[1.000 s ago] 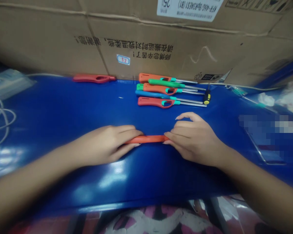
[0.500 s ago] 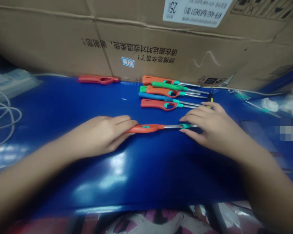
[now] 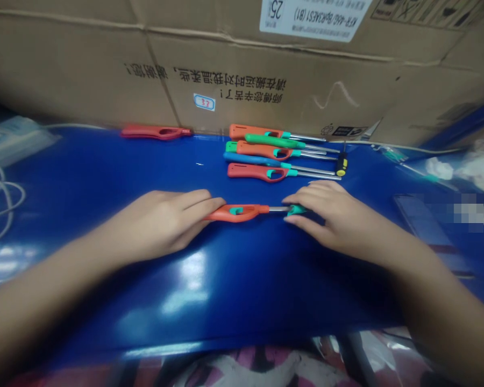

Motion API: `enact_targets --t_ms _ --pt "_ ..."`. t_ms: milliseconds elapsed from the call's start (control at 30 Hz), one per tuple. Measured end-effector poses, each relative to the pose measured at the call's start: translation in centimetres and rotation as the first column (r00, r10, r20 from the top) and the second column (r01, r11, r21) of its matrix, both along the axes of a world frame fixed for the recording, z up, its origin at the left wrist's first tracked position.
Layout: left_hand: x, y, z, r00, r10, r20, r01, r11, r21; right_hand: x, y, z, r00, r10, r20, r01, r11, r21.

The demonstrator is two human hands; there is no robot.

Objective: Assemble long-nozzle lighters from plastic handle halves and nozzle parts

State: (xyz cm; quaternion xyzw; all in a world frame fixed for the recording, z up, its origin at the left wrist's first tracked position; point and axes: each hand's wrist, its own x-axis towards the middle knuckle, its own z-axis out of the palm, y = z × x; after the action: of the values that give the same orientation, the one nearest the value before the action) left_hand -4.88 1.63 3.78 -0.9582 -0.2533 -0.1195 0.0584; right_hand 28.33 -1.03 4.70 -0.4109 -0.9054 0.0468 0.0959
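Note:
An orange gas lighter [image 3: 242,213] with a long metal tube lies level across the space between my hands, over the blue table. My left hand [image 3: 177,217] is closed around its handle, leaving the trigger opening and a teal trigger in sight. On the tube, a teal collar [image 3: 295,209] is pinched between the thumb and fingers of my right hand [image 3: 333,212]. That hand hides the tube's tip. Just beyond lie several finished-looking lighters in a row, among them a red lighter [image 3: 252,171], a blue lighter [image 3: 246,158] and a green lighter [image 3: 270,141].
A large cardboard box [image 3: 105,91] walls off the back of the blue table [image 3: 145,301]. Against it lies a red lighter body [image 3: 145,131]. A black-and-yellow screwdriver [image 3: 341,164] rests by the tube ends. White cable [image 3: 8,204] coils at left; a flat dark panel [image 3: 427,231] lies at right.
My right hand and the teal collar have moved left along the tube, closer to the orange handle. My left hand keeps its hold. The whole view has shifted slightly.

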Motion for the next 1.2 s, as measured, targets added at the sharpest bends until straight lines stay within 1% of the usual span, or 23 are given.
enact_targets --t_ms 100,200,267,367,467,533,600,667,733,833,933,1033,1100,1133,1200 --pt "0.0 0.1 -0.2 1.0 0.017 0.005 -0.017 1.0 -0.024 0.3 0.1 0.1 0.998 -0.057 0.006 0.056 0.995 0.087" --pt "-0.1 0.3 -0.4 1.0 0.027 0.012 -0.027 0.998 -0.056 0.4 0.3 0.2 0.997 -0.069 0.028 0.066 0.991 0.116" --pt "-0.2 0.4 -0.5 1.0 0.021 0.015 -0.02 0.998 -0.066 0.2 0.3 0.1 0.999 -0.032 0.026 0.029 0.994 0.106" --pt "-0.1 0.3 -0.7 1.0 -0.003 0.017 0.005 0.998 -0.064 -0.7 0.1 -0.2 0.999 0.036 0.008 -0.036 0.998 0.054" --pt "0.3 -0.2 -0.7 0.999 -0.043 0.032 0.044 0.998 -0.051 -1.7 -0.4 -0.8 0.997 0.071 -0.025 -0.071 0.997 -0.008" --pt "0.6 -0.7 -0.7 0.997 -0.065 0.049 0.068 0.996 -0.06 -2.3 -0.6 -1.1 0.995 0.089 -0.038 -0.09 0.996 -0.007" --pt "0.9 -1.1 -0.7 0.995 -0.062 0.075 0.07 0.992 -0.107 -2.5 -0.7 -1.2 0.993 0.107 -0.045 -0.106 0.994 0.019" --pt "1.1 -1.3 -0.6 0.991 -0.044 0.13 0.069 0.979 -0.193 -2.4 -0.7 -1.2 0.992 0.116 -0.059 -0.113 0.992 0.05" --pt "1.3 -1.5 -0.4 0.978 -0.019 0.206 0.08 0.953 -0.293 -2.3 -0.6 -1.2 0.99 0.128 -0.063 -0.122 0.988 0.091" --pt "1.5 -1.6 -0.1 0.96 0.014 0.281 0.105 0.908 -0.405 -2.1 -0.5 -1.1 0.988 0.157 -0.003 -0.154 0.973 0.17" --pt "1.5 -1.8 -0.2 0.956 0.011 0.294 0.123 0.894 -0.432 -2.3 -0.7 -1.2 0.984 0.174 0.037 -0.178 0.963 0.202" --pt "1.5 -1.9 -0.5 0.954 -0.033 0.297 0.151 0.91 -0.385 -2.5 -1.0 -1.6 0.98 0.196 0.016 -0.195 0.957 0.213" --pt "1.6 -2.0 -0.6 0.952 -0.049 0.302 0.167 0.91 -0.379 -2.7 -1.1 -1.8 0.979 0.204 -0.013 -0.197 0.956 0.216" --pt "1.7 -2.1 -0.6 0.951 -0.046 0.306 0.172 0.9 -0.401 -2.7 -1.2 -1.9 0.979 0.204 -0.026 -0.194 0.957 0.216" --pt "1.9 -2.1 -0.6 0.95 -0.016 0.313 0.174 0.859 -0.482 -2.7 -1.3 -2.0 0.98 0.195 -0.045 -0.181 0.958 0.221"
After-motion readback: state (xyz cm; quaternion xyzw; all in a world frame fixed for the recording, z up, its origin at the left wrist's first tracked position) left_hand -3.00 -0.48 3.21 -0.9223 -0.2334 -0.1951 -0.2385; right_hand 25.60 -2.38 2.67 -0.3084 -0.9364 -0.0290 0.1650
